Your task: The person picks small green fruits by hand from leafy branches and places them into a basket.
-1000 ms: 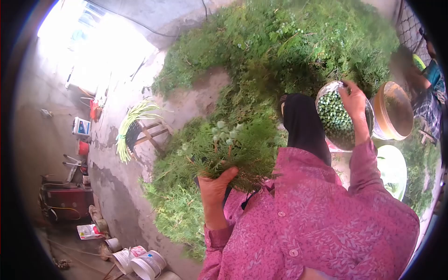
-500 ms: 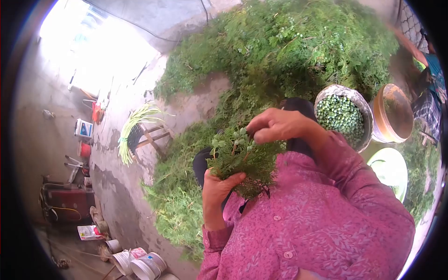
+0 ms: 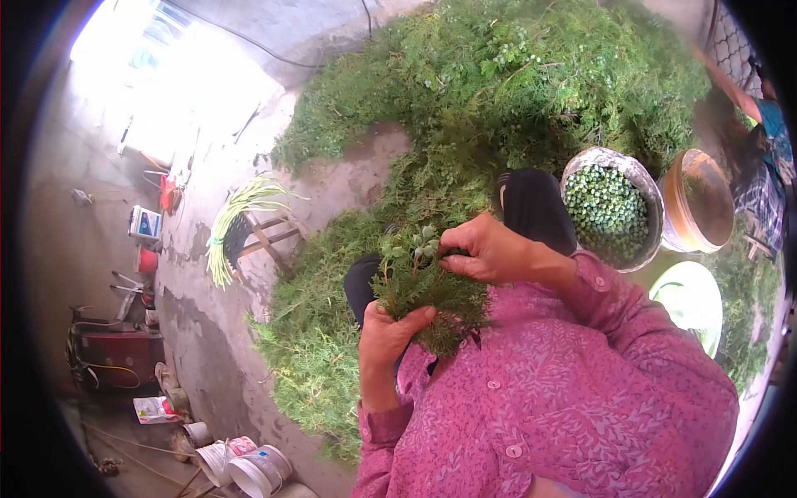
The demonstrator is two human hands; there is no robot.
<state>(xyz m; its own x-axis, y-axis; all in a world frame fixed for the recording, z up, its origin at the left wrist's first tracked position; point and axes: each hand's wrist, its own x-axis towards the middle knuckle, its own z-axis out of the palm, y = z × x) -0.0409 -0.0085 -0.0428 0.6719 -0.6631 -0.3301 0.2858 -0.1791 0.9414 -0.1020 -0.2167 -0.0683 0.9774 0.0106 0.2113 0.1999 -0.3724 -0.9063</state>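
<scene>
My left hand (image 3: 384, 336) is closed around a bunch of evergreen sprigs (image 3: 436, 303), its thumb lying across the feathery leaves. Pale green seed cones (image 3: 407, 245) stand along the upper side of the bunch. My right hand (image 3: 490, 251) is pinched at the upper right edge of the sprigs, beside the cones. Whatever sits between its fingertips is hidden. A bucket (image 3: 656, 195) filled with picked green cones (image 3: 606, 207) stands to the right, beyond my right hand.
Cut evergreen branches (image 3: 515, 83) are heaped ahead and left of my knees. Right are a tan tub (image 3: 677, 207) and a pale green basin (image 3: 689, 303). Another person's arm (image 3: 730, 83) shows at the right edge. A stool (image 3: 266, 241) with long green stalks and white buckets (image 3: 257, 473) are left.
My right hand has turned and dropped slightly, its fingers now pinched closer against the sprigs. My left hand keeps its hold on the bunch. My right knee shows more.
</scene>
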